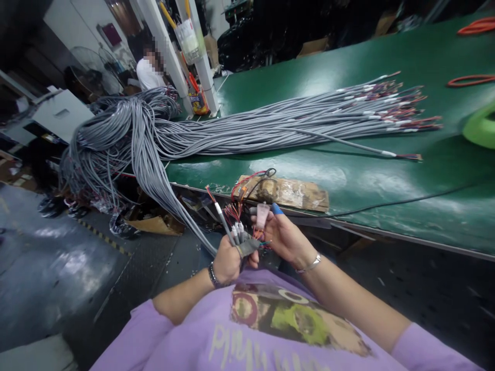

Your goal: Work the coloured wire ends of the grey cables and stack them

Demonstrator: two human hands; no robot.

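My left hand (229,260) is closed around a bundle of grey cables (240,236), with a covering on its thumb. White bands and bare coloured wire ends (233,210) stick up above the fist. Close on the right is my right hand (288,237), its fingers bent beside orange and green wires (260,236). A blue cover sits on its thumb tip and a pale pink one on a finger. Whatever lies between those fingertips is too small to make out. From the left fist the cables run up to a large heap.
Long grey cables (247,129) lie across the green table (371,190). A worn wooden block (301,195) with red and black leads sits at the near edge. A white post (204,77) stands behind, and a person in white (149,74) is at the far left.
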